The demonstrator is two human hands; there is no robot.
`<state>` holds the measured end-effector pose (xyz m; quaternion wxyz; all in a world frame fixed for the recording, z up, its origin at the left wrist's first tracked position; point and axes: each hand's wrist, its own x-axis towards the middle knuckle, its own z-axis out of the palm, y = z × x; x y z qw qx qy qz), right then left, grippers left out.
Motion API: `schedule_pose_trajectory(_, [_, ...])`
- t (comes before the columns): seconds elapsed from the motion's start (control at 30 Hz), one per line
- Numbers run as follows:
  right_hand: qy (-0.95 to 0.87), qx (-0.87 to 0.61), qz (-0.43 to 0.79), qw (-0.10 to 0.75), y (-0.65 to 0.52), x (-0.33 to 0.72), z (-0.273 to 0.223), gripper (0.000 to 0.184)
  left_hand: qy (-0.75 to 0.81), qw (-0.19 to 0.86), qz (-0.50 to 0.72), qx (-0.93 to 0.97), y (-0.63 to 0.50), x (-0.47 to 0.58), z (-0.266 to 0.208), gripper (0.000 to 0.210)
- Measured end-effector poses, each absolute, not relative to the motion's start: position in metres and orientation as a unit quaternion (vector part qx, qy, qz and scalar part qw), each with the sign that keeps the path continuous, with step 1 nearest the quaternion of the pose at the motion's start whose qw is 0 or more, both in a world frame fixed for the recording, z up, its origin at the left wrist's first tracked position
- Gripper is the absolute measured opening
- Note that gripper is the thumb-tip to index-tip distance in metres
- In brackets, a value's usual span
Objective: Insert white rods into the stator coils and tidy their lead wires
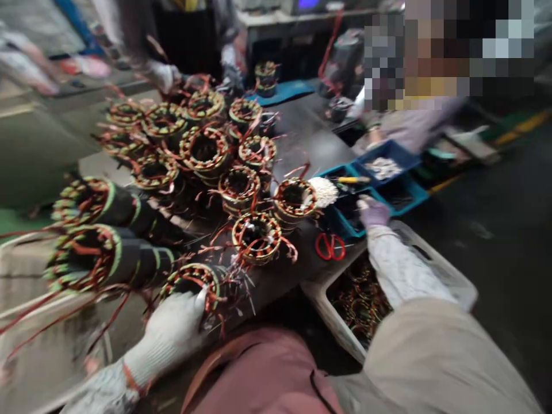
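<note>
My left hand [175, 322], in a white knitted glove, grips the rim of a motor stator [213, 282] at the table's near edge. Its thumb lies over the winding, and red lead wires stick out around it. My right hand [374, 213], in a pale purple glove, is at the near edge of a blue parts bin [338, 221]. Its fingers point into the bin and are blurred, so whether they hold anything is hidden. Left of this hand lie red-handled scissors [331, 246]. A tool with a yellow handle [353, 180] rests across the bins.
Several upright stators [204, 149] crowd the dark table [319, 138]. Longer stators [138, 259] lie sideways at left. White pieces [383, 168] fill part of another bin. Below right stands a white crate [319, 302] of wound parts. Co-workers' arms [414, 123] reach in across the table.
</note>
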<state>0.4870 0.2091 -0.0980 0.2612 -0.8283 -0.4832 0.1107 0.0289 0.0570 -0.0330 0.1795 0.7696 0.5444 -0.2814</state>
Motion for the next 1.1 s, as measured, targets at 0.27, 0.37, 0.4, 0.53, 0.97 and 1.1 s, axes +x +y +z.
schedule_pose_trajectory(0.27, [-0.475, -0.674, 0.452, 0.341, 0.082, 0.352, -0.073, 0.023, 0.537, 0.19, -0.262, 0.779, 0.059, 0.029, -0.025, 0.04])
schedule_pose_trajectory(0.37, [-0.37, -0.536, 0.706, 0.279, 0.029, 0.269, -0.056, 0.037, 0.516, 0.195, -0.267, 0.791, 0.059, 0.025, -0.023, 0.04])
schedule_pose_trajectory(0.4, [-0.332, -0.505, 0.746, 0.28, 0.023, 0.248, -0.053, 0.04, 0.511, 0.194, -0.268, 0.793, 0.059, 0.023, -0.023, 0.039])
schedule_pose_trajectory(0.53, [-0.272, -0.484, 0.768, 0.319, 0.029, 0.207, -0.053, 0.049, 0.506, 0.175, -0.262, 0.803, 0.058, 0.021, -0.026, 0.038])
schedule_pose_trajectory(0.97, [-0.735, -0.502, 0.425, 0.163, 0.056, 0.188, -0.031, 0.018, 0.519, 0.199, -0.218, 0.802, 0.057, 0.014, -0.037, 0.04])
schedule_pose_trajectory(1.1, [-0.772, -0.493, 0.378, 0.136, 0.054, 0.186, -0.026, 0.028, 0.511, 0.198, -0.203, 0.812, 0.058, 0.012, -0.035, 0.039])
